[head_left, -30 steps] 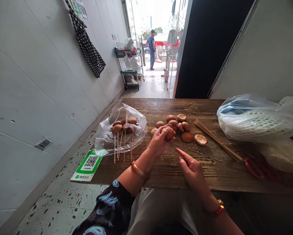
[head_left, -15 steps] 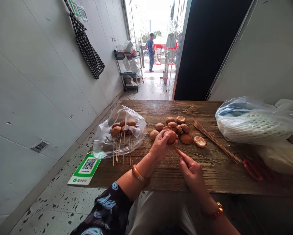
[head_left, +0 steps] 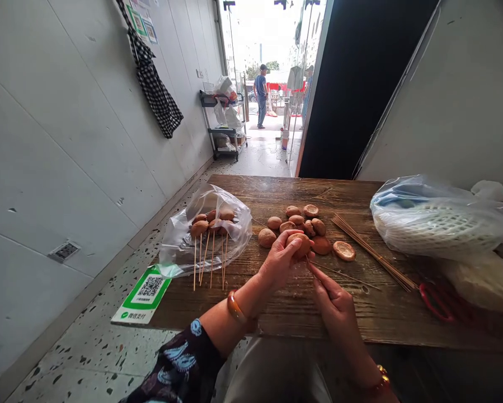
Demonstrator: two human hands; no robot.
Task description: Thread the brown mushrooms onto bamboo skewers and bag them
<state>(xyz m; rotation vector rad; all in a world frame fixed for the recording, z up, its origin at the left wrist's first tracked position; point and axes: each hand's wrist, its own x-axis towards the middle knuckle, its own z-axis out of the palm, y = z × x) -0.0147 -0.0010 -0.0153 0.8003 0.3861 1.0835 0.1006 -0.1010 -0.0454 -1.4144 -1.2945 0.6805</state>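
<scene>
Over the wooden table my left hand grips a brown mushroom cap. My right hand pinches a thin skewer, whose upper end meets the underside of that cap; how deep it goes is hidden. Just behind lie several loose mushroom caps, one of them turned pale side up. To the left, a clear plastic bag holds several skewered mushrooms with their sticks pointing toward me. A single loose skewer lies on the table by my right hand.
On the wooden table, a bundle of skewers lies to the right, near red-handled scissors. Plastic bags fill the right end. A QR code card sits at the left corner. Beyond are a cart and a person outside.
The view has shifted slightly. My left hand still holds the mushroom cap and my right hand the skewer; both appear a little lower and farther right.
</scene>
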